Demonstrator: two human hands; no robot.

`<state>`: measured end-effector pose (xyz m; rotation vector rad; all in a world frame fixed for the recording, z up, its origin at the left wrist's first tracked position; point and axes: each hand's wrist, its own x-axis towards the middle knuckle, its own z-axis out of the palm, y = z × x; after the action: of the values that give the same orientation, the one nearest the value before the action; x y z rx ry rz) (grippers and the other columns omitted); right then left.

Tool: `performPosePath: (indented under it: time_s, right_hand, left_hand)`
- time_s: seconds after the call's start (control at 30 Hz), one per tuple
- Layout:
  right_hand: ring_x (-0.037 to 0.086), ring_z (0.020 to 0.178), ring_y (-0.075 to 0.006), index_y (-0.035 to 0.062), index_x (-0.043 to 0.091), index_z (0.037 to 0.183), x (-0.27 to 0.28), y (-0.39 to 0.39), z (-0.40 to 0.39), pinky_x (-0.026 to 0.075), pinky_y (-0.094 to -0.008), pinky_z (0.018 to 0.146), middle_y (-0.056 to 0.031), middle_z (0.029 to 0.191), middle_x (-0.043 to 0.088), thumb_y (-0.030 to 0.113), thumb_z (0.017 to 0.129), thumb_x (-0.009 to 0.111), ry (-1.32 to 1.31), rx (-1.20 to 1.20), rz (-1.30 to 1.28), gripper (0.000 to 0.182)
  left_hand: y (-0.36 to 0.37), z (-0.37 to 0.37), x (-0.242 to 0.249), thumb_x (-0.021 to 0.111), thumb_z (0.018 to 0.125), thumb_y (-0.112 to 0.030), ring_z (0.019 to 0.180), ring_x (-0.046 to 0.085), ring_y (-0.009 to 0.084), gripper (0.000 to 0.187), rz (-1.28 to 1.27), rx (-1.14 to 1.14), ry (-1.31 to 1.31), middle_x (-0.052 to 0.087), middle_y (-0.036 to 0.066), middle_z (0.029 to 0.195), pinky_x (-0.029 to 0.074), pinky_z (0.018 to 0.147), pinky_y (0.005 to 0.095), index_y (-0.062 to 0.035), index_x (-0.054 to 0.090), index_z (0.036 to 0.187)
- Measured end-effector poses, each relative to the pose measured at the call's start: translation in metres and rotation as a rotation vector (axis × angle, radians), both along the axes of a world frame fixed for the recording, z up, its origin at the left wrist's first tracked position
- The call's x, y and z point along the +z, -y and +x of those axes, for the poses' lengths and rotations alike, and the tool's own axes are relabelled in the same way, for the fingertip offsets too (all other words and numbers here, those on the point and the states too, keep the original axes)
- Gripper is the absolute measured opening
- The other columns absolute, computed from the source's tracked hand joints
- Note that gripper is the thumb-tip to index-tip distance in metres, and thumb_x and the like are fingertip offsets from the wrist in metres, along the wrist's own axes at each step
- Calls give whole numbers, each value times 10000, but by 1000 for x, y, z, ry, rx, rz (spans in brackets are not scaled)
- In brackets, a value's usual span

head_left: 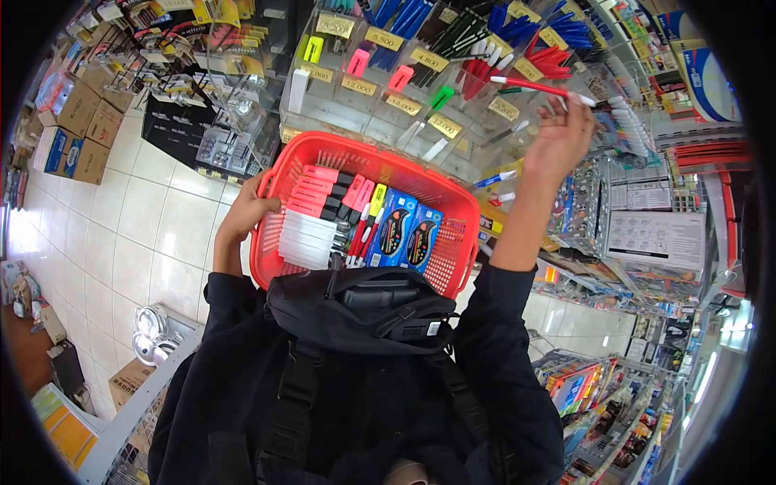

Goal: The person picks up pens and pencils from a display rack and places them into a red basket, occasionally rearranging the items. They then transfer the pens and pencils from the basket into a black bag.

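My left hand (246,212) is closed round the left rim of a red plastic basket (271,174). Up at the right, my right hand (559,139) pinches a red marker (533,86) with white ends, raised in front of the pen display. Inside the basket lie several pink highlighters (315,186), a yellow highlighter (377,200), white-bodied items (307,240) in a row, red pens (356,237) and blue boxes (394,229). Red markers (547,61) fill a display slot just above my right hand.
Behind the basket rises a clear tiered display (347,109) with price labels and blue, black and green pens. Shelves of packaged goods (655,242) line the right. Cardboard boxes (81,121) stand on the tiled floor (121,202) at left. A black bag (364,311) hangs at my chest.
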<state>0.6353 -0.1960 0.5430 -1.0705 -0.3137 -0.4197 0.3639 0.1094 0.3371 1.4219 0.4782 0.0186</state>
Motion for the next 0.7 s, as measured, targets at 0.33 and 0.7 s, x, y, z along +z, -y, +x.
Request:
performPosePath:
  time_s: [0.33, 0.7]
  right_hand:
    - [610, 718, -91, 14, 527, 1287, -117, 2, -113, 496, -238, 602, -55, 858, 659, 30, 903, 653, -236, 490, -612, 405]
    - [663, 732, -124, 9, 569, 1212, -235, 13, -139, 542, -248, 644, -93, 835, 686, 72, 888, 693, -658, 625, -826, 352]
  left_hand:
    - [-3, 0, -3, 596, 689, 15, 894, 613, 148, 651, -8, -25, -22, 661, 90, 1041, 487, 798, 272, 32, 498, 1333]
    - [-4, 0, -2, 594, 691, 14, 920, 630, 140, 679, -13, -41, -88, 654, 75, 1078, 504, 837, 283, 0, 478, 1359]
